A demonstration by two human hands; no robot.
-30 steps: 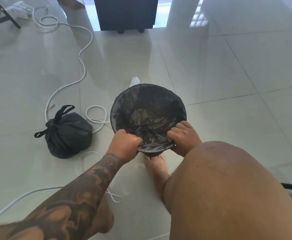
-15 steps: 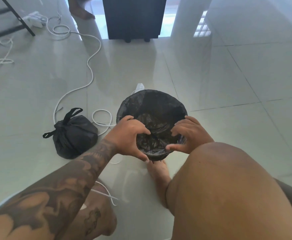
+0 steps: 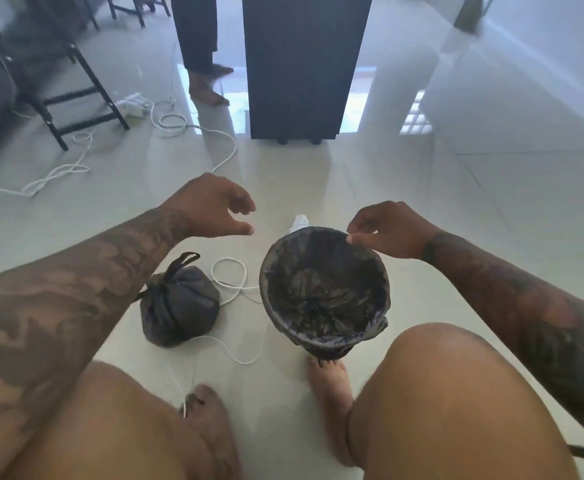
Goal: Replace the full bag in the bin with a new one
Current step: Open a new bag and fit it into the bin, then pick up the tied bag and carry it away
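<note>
A small round bin point(image 3: 321, 346) stands on the tiled floor between my knees, lined with a new black bag point(image 3: 325, 289) whose edge is folded over the rim. My right hand point(image 3: 387, 230) is at the far right of the rim, thumb and fingers pinched on the bag's edge. My left hand point(image 3: 214, 209) hovers in the air left of and beyond the bin, fingers apart, holding nothing. The full black bag point(image 3: 178, 306), tied shut with its handles knotted, sits on the floor to the left of the bin.
White cables point(image 3: 229, 282) loop across the floor beside the tied bag and toward a power strip point(image 3: 131, 103). A tall dark cabinet point(image 3: 304, 64) stands ahead, another person's bare feet point(image 3: 207, 91) beside it. Black chair legs point(image 3: 75, 98) are at far left.
Both hands left the near side of the rim. My right hand went to the far right edge of the bag; my left hand lifted away to the left. The view tilted upward.
</note>
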